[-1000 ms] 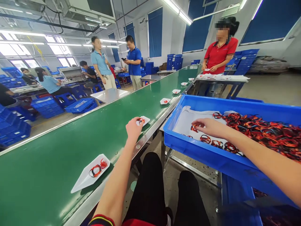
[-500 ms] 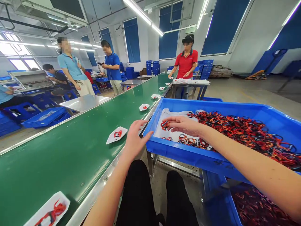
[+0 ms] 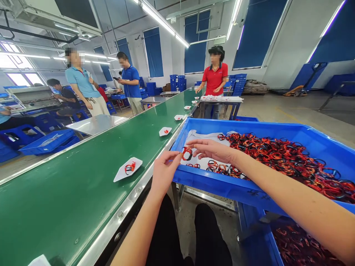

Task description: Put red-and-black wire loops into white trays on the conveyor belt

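Observation:
A small coil of red and black wire [image 3: 187, 154] is up over the near left corner of the blue bin [image 3: 213, 180]. My left hand [image 3: 165, 168] pinches its left edge between thumb and fingertips. On the other side, my right hand [image 3: 212, 150] has its fingers stretched and apart, close to the coil; whether a fingertip still touches it is hard to see. Beneath my right hand, several more coils [image 3: 219, 166] rest on white sheeting in the bin. A large heap of coils [image 3: 280, 155] fills its right part.
Left of the bin runs a green conveyor belt [image 3: 91, 177] with a metal edge. White trays [image 3: 128, 170] holding red pieces are spaced along it. A co-worker in red [image 3: 215, 77] stands at a far table. Below, another bin [image 3: 273, 240] holds more coils.
My right hand has brought the wire coil left and slightly down to my left hand, which has closed on it. Trays on the belt have shifted toward me and to the left in view.

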